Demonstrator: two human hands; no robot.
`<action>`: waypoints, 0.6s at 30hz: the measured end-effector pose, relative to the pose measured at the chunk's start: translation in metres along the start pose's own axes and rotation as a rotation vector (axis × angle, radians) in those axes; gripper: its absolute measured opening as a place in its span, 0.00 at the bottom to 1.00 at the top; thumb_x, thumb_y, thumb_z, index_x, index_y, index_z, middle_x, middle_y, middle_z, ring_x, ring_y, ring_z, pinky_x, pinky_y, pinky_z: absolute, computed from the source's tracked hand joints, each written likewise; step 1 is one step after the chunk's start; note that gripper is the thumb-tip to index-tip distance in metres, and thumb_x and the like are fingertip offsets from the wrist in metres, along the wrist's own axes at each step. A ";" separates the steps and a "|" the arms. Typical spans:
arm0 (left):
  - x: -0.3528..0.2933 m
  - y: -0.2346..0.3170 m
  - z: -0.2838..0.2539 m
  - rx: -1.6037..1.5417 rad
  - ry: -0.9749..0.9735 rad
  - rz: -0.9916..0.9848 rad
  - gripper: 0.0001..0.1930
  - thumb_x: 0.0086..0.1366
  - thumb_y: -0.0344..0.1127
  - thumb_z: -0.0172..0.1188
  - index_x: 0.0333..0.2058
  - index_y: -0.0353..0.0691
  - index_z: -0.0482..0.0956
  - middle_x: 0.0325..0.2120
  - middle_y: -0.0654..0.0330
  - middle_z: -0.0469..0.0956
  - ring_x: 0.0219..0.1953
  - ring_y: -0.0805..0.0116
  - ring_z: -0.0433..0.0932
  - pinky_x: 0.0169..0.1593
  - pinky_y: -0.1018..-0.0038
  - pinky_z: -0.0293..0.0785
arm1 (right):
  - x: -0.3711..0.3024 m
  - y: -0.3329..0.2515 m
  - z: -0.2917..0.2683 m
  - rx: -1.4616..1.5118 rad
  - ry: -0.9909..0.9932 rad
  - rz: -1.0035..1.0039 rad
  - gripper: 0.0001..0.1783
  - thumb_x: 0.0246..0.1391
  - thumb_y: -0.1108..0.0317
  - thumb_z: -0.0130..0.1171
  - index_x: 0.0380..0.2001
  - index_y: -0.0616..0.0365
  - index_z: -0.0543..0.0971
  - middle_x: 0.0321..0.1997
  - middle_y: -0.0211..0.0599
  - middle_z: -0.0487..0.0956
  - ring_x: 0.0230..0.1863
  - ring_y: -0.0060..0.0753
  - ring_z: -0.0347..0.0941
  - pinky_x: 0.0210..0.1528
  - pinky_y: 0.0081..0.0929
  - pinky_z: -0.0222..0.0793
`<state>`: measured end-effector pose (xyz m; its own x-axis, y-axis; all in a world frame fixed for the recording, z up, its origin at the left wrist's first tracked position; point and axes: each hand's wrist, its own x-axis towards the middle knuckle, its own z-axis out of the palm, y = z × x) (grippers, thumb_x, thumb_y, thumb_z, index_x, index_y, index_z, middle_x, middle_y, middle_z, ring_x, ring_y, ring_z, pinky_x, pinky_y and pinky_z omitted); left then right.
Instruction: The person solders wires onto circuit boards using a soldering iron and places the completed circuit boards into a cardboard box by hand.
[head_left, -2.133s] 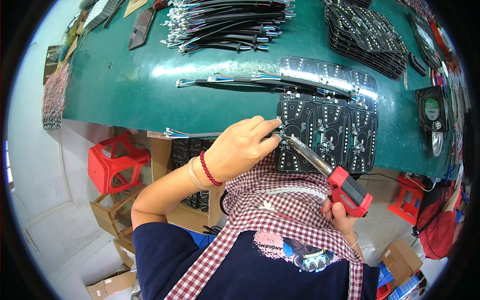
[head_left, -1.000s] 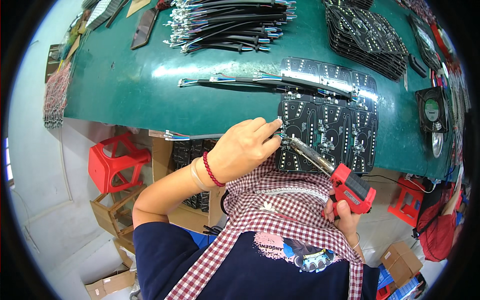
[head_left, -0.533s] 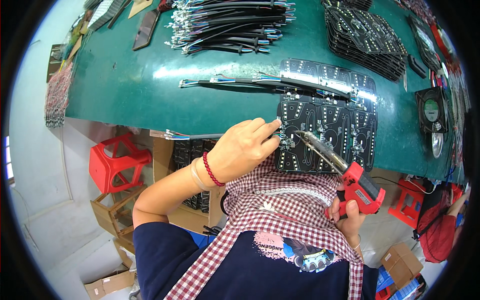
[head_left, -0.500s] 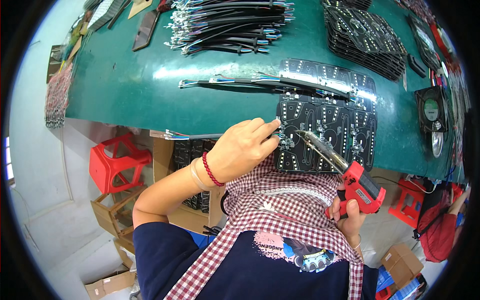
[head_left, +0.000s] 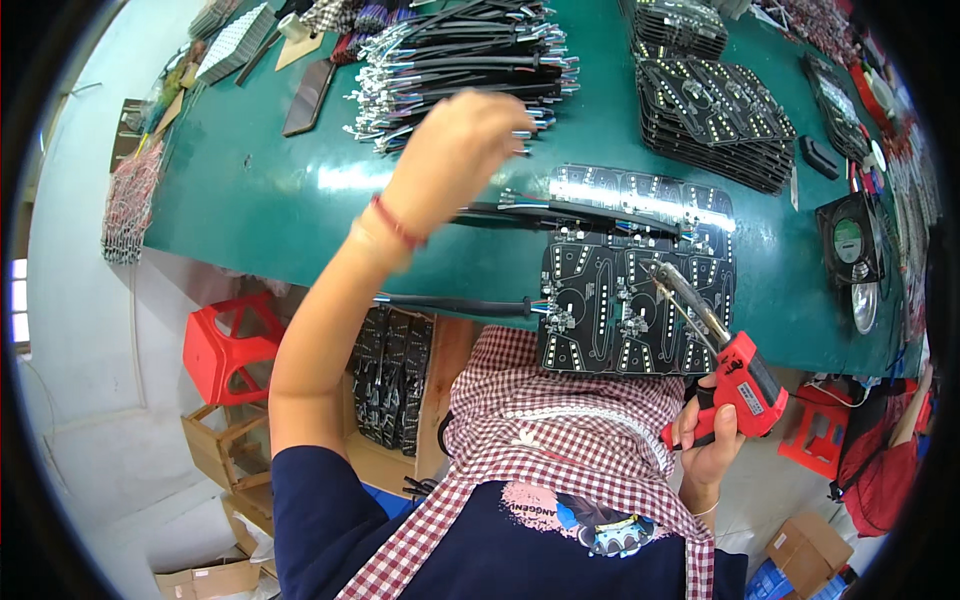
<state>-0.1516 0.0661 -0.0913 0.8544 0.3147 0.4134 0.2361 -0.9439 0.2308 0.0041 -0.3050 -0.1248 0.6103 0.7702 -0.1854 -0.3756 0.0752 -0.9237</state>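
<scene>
two hands are at work here. nearest, the right hand [head_left: 712, 440] is wrapped around the red grip of a soldering gun [head_left: 735, 370], whose metal tip rests over the black circuit panel [head_left: 632, 310] lying at the near edge of the green table [head_left: 250, 190]. a black cable [head_left: 450, 303] already lies joined to the panel's left side, so at least one connection looks made; how many joints on the board are finished i cannot judge, since the pads are too small to read. beyond it another panel with a second cable [head_left: 560, 212] laid across it sits just behind. the left hand [head_left: 450, 150] is lifted above the table, blurred, reaching toward the heap of loose cables [head_left: 470, 55] farther back; whether its fingers are curled around anything or bare i cannot tell. far right, a tall stack of panels [head_left: 715, 105] suggests plenty of boards left, though which are done is not visible. a small fan [head_left: 850, 240] stands at the right rim, partly bent by the lens. under the table, a red stool [head_left: 225, 345] shows, and the checked scarf [head_left: 560, 440] hides the lap.
</scene>
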 end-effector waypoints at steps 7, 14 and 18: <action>0.075 -0.064 0.053 0.101 0.213 -0.104 0.09 0.55 0.34 0.62 0.35 0.44 0.77 0.32 0.60 0.75 0.41 0.57 0.73 0.45 0.65 0.69 | -0.007 -0.004 0.003 -0.014 0.058 -0.094 0.27 0.61 0.51 0.49 0.46 0.69 0.66 0.15 0.34 0.67 0.12 0.19 0.59 0.14 0.20 0.60; 0.083 -0.082 0.012 -0.105 0.571 -0.092 0.08 0.57 0.26 0.59 0.37 0.39 0.78 0.34 0.56 0.78 0.38 0.63 0.77 0.41 0.71 0.72 | -0.001 -0.002 -0.016 0.023 0.106 -0.138 0.25 0.65 0.51 0.41 0.47 0.66 0.64 0.16 0.31 0.66 0.10 0.18 0.57 0.12 0.19 0.57; 0.092 -0.087 -0.048 -0.056 0.998 -0.066 0.09 0.66 0.32 0.57 0.41 0.35 0.78 0.33 0.64 0.76 0.29 0.79 0.69 0.36 0.83 0.67 | 0.010 -0.005 -0.016 0.001 0.081 -0.152 0.27 0.64 0.49 0.41 0.47 0.66 0.63 0.17 0.31 0.66 0.10 0.18 0.56 0.12 0.19 0.56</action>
<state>-0.1157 0.1824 -0.0309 0.0543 0.3299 0.9424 0.2249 -0.9236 0.3104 0.0236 -0.3081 -0.1275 0.7143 0.6963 -0.0704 -0.2759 0.1878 -0.9427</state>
